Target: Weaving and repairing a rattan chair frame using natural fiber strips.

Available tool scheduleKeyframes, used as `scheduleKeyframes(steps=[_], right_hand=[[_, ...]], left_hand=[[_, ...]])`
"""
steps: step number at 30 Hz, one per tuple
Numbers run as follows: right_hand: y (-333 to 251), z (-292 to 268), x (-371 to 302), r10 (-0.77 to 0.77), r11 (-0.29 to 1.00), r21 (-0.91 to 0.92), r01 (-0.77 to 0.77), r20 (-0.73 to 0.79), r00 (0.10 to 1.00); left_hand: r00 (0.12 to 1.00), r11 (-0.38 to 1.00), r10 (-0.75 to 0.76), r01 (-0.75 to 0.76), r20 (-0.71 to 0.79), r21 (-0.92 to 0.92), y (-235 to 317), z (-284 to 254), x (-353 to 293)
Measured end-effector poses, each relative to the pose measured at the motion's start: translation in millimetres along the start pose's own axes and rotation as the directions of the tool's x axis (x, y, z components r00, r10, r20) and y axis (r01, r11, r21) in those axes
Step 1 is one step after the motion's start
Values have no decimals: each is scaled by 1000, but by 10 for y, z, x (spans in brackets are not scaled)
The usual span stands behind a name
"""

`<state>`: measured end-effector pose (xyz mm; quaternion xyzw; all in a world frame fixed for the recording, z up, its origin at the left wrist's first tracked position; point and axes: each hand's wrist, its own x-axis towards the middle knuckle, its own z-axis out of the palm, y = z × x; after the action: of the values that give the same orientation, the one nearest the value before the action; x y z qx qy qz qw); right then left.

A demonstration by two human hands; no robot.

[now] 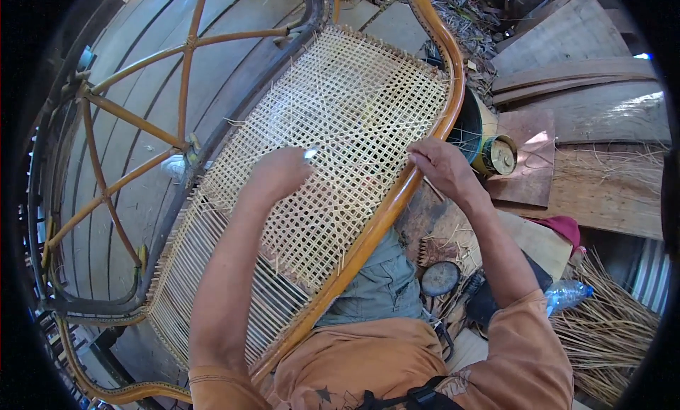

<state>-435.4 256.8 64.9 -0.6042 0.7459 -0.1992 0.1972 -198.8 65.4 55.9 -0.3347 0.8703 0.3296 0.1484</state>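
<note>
A pale woven cane panel (340,119) with an open lattice stretches across a glossy orange-brown wooden frame (397,197), tilted over my lap. Above the middle of the weave, my left hand (282,173) is closed, and a small shiny bright tip (309,154) shows at its fingers; what it belongs to is hidden. My right hand (445,170) is at the frame's right rail, its fingers pinched together. Whatever they hold is too small to make out. Toward the lower left, parallel cane strands (205,268) run without cross weaving, and loose ends stick out along the weave's edge.
Left stands a rattan framework of crossed poles (142,119). To the right are a yellow can (501,156), wooden boards (588,176), a plastic bottle (567,295), a round dark-rimmed disc (440,278) and a bundle of cane strips (609,325).
</note>
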Motion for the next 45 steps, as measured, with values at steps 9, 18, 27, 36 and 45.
scheduleKeyframes(steps=[9, 18, 27, 36, 45], right_hand=[[-513, 745, 642, -105, 990, -70, 120, 197, 975], [-922, 716, 824, 18, 998, -65, 19, 531, 847], [-1277, -905, 340, -233, 461, 786, 412, -341, 911], [-1675, -772, 97, -299, 762, 473, 442, -349, 888], [-631, 246, 71, 395, 911, 115, -395, 24, 918]], left_hand=[[891, 928, -253, 333, -376, 165, -1040, -204, -913], [779, 881, -378, 469, -501, 63, -1421, -67, -1134], [831, 656, -485, 139, -272, -742, -377, -3, -668], [749, 324, 400, -655, -529, -683, 945, 885, 402], [999, 956, -22, 31, 36, -293, 384, 291, 219]])
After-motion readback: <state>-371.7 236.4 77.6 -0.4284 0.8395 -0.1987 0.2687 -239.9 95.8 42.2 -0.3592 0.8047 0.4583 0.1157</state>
